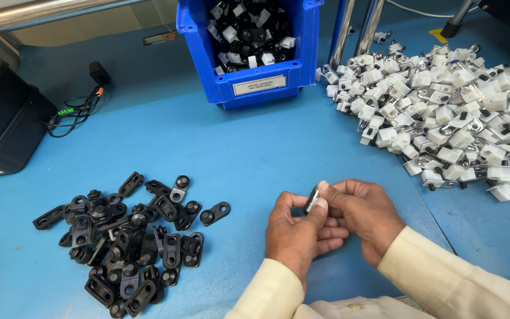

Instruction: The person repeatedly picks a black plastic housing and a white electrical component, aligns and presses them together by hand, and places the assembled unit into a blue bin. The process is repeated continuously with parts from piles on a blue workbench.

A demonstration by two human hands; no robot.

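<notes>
Both hands (326, 221) together (fingertips apparently pinched)

Table (219, 147) smooth matt blue, laminate-like. Bin (302, 53) glossy blue plastic with a paper-like label (260, 85). Black clips (125, 242) moulded plastic, slight sheen. White pile (450, 106) matt white plastic blocks with shiny metal tabs and small black plastic studs. Part (311, 199) pinched between left hand (295, 231) and right hand (361, 214) dark with a slight sheen, material unclear. Sleeves (444, 277) cream woven cloth, matt. Poles (355, 26) polished metal. Black box (1, 118) matt plastic.
</notes>
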